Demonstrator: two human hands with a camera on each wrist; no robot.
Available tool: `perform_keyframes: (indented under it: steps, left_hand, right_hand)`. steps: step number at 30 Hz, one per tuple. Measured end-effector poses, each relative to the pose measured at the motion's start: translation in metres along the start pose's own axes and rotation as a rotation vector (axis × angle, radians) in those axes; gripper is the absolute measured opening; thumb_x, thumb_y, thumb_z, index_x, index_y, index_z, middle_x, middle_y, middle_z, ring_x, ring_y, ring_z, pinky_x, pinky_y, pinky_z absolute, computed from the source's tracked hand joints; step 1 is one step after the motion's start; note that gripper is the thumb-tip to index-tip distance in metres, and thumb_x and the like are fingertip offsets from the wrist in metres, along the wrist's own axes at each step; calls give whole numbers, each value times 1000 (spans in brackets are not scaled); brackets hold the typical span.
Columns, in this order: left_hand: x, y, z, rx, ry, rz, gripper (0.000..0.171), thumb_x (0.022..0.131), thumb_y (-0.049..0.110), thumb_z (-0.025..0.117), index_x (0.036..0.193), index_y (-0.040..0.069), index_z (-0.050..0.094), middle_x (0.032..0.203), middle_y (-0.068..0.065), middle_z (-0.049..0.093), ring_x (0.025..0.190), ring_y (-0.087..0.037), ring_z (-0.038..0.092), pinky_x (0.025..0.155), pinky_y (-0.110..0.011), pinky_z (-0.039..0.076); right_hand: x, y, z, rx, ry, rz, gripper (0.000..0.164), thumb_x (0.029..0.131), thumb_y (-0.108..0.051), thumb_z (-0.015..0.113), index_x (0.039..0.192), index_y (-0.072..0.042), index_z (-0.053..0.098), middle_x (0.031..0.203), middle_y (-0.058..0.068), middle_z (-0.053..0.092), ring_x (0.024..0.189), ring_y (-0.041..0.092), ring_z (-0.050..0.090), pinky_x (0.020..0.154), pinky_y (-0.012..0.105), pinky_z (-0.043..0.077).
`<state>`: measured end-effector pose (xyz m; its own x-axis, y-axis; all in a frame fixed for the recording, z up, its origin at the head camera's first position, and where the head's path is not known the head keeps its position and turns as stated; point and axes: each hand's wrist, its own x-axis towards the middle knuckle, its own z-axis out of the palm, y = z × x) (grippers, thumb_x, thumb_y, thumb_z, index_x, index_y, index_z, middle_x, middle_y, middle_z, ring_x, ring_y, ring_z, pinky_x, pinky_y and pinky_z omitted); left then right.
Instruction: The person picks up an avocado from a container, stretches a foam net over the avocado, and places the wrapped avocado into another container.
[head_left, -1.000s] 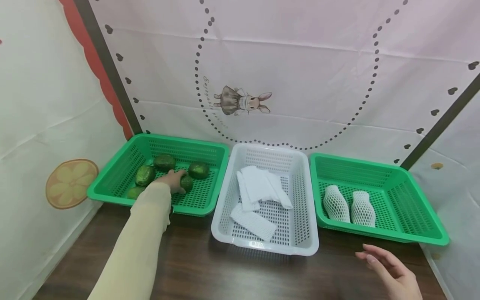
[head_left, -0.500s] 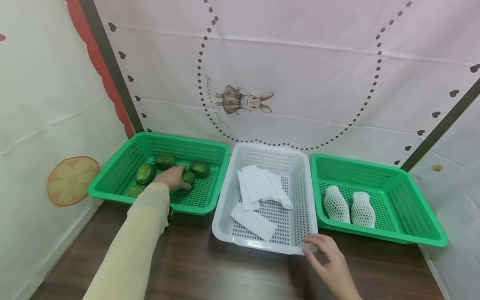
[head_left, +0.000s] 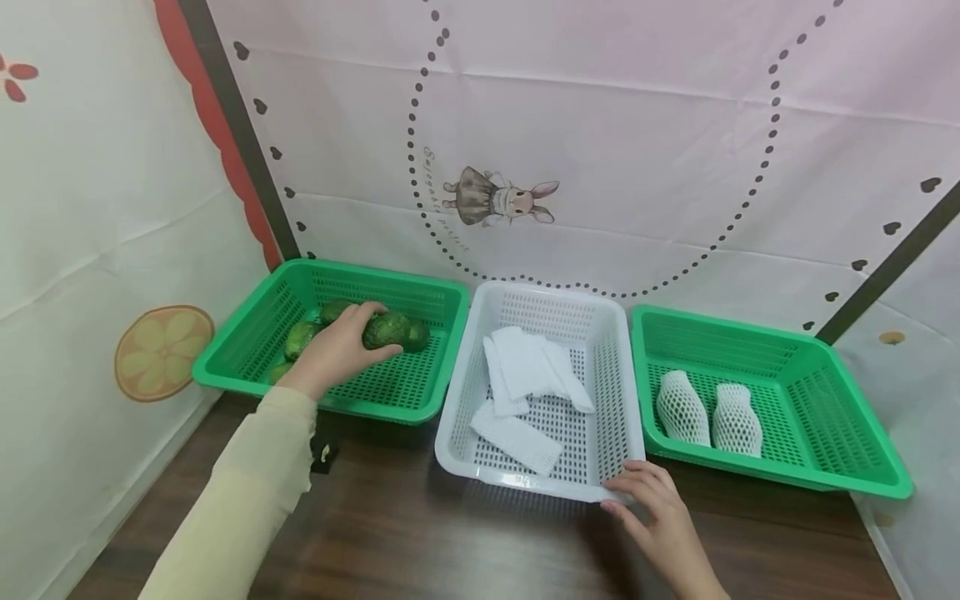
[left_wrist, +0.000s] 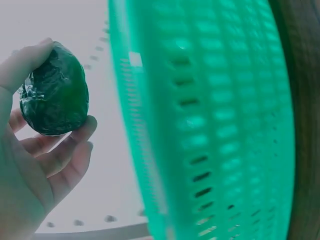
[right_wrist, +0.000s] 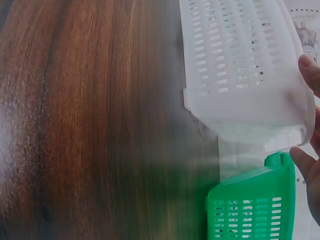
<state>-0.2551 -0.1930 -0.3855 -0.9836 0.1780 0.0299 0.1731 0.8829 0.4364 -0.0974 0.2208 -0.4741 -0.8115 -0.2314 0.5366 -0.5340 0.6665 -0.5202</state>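
Observation:
My left hand [head_left: 341, 350] holds an avocado [head_left: 386, 330] above the left green basket [head_left: 397, 414], thumb on one side and fingers on the other. In the left wrist view the avocado [left_wrist: 57, 92] looks dark green, in shiny, crinkled clear film. Several other avocados lie in that basket, such as one at its left side [head_left: 300, 337]; some are partly hidden by the hand. My right hand [head_left: 660, 521] grips the front right corner of the white basket [head_left: 517, 481], fingers over the rim and thumb outside. White foam net sleeves [head_left: 517, 437] lie inside it.
To the right, another green basket [head_left: 847, 483] contains two net-covered pieces, one of them the left one [head_left: 682, 408]. All three baskets stand in a row on a dark wooden table [head_left: 420, 542], before a printed cloth wall [head_left: 600, 167].
My left hand has lifted the avocado up from the basket floor. The right hand has come leftward from in front of the right green basket to the white basket's corner.

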Motion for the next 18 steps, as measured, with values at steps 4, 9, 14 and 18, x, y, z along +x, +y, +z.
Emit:
perform_keyframes:
  steps: [4, 9, 14, 18]
  left_hand:
    - [-31, 20, -7, -14, 60, 37, 81, 63, 69, 44, 127, 21, 29, 126, -8, 30, 103, -27, 43, 74, -48, 38]
    - [-60, 39, -4, -26, 87, 101, 76, 66, 66, 44, 126, 22, 31, 125, -4, 33, 108, -25, 40, 79, -47, 37]
    - [-85, 52, 8, -51, 114, 174, 68, 68, 61, 50, 123, 25, 35, 119, 3, 38, 105, -19, 41, 79, -44, 38]
    - [-98, 61, 20, -47, 125, 230, 62, 67, 60, 53, 120, 31, 38, 112, 11, 41, 96, -10, 45, 74, -36, 41]
  right_hand:
    - [1, -1, -3, -16, -5, 19, 22, 65, -17, 71, 86, -17, 63, 88, -4, 59, 99, 19, 42, 82, 17, 30]
    - [1, -1, -5, -3, -23, 47, 22, 66, -18, 70, 86, -17, 63, 89, -3, 59, 100, 19, 41, 81, 17, 31]
    - [2, 0, -5, -5, -24, 37, 23, 65, -19, 70, 87, -16, 63, 90, -2, 59, 100, 19, 41, 82, 17, 29]
    - [3, -2, -6, -11, -15, 24, 24, 65, -18, 71, 87, -16, 62, 91, -1, 58, 99, 20, 42, 88, 23, 27]
